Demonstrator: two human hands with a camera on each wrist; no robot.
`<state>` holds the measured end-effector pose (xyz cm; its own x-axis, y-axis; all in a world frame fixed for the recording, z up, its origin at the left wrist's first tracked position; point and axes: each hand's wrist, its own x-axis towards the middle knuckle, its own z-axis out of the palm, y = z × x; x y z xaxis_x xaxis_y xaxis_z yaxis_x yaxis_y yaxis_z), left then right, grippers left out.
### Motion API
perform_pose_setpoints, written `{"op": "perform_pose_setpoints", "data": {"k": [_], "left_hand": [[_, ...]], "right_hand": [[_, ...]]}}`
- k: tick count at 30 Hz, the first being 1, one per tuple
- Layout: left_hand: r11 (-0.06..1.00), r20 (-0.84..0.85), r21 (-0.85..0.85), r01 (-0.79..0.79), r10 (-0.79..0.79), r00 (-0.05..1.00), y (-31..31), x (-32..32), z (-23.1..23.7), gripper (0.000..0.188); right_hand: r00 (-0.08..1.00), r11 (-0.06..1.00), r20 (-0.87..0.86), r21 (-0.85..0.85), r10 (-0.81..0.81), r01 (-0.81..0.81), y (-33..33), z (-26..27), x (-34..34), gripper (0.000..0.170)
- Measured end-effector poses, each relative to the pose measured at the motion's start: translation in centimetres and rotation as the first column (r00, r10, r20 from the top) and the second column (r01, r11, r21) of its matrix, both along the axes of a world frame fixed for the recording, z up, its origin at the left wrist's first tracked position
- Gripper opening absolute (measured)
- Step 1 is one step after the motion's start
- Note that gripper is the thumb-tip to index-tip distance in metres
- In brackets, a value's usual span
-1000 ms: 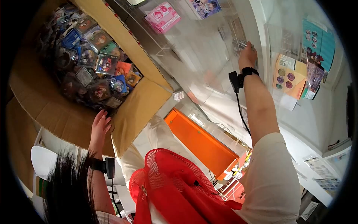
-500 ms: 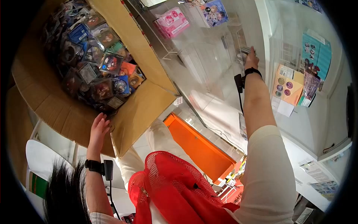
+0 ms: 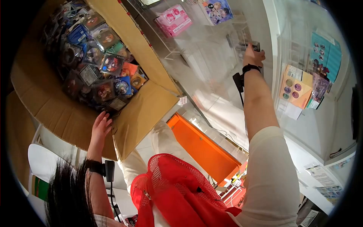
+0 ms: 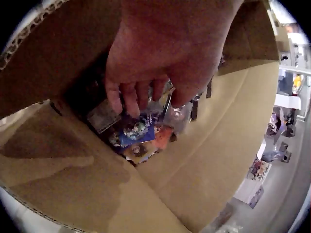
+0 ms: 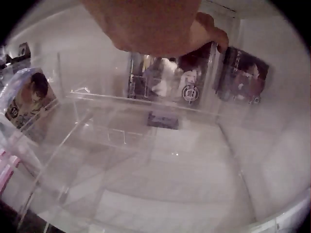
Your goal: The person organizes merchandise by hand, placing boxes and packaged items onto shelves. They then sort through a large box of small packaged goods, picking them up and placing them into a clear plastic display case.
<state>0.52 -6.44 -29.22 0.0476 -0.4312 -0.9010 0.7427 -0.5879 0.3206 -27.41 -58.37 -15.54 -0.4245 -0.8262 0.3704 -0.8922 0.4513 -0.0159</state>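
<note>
My left hand [image 3: 101, 130] reaches over the edge of a cardboard box [image 3: 145, 113], fingers loosely bent and nothing between them. Below those fingers lies a heap of plastic-wrapped packets [image 4: 137, 131] with printed pictures, among them a blue one and an orange one. My right hand [image 3: 254, 58] is stretched out to a clear acrylic stand [image 5: 146, 104]. Under its palm in the right wrist view stands a dark picture packet [image 5: 170, 80]. One fingertip comes close beside a second dark picture item [image 5: 245, 75]. The other fingers are hidden, so I cannot tell whether they grip the packet.
A pink box [image 3: 174, 20] and a blue-purple picture box [image 3: 217, 11] stand on the clear shelving. Right of my arm are a cream box [image 3: 295, 86] and a teal box [image 3: 326, 56]. An orange panel [image 3: 204, 145] is low in the middle, beside the red mesh garment [image 3: 177, 185].
My right hand has shifted slightly at the acrylic stand, and a dark item now shows more clearly by its fingertips. The left hand stays at the box edge. The head view has shifted slightly.
</note>
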Motion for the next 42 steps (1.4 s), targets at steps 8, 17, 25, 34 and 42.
{"op": "perform_pose_setpoints", "data": {"k": [8,17,25,34,42], "left_hand": [[0.999,0.036,-0.029,0.039,-0.038,0.999,-0.9,0.5,1.3,0.046],[0.999,0.044,-0.01,0.034,-0.034,0.998,0.0,0.6,0.8,0.046],[0.998,0.043,-0.067,0.004,-0.001,0.999,-0.9,0.3,1.8,0.046],[0.841,0.732,-0.422,0.34,0.095,0.675,-7.0,-0.5,8.8,0.088],[0.84,0.479,-0.483,0.246,0.018,0.877,-5.4,-0.2,8.5,0.068]], "right_hand": [[0.933,0.992,0.358,-0.102,-0.039,0.08,3.3,2.2,0.2,0.063],[0.907,0.926,0.386,-0.376,0.167,-0.011,1.6,2.6,-1.8,0.056],[0.306,0.819,0.778,-0.573,0.549,-0.01,11.6,2.7,2.8,0.044],[0.069,0.65,0.997,0.077,-0.037,-0.756,27.5,-0.9,12.9,0.038],[0.253,0.126,0.677,0.457,-0.691,-0.881,32.9,-4.8,15.5,0.037]]}}
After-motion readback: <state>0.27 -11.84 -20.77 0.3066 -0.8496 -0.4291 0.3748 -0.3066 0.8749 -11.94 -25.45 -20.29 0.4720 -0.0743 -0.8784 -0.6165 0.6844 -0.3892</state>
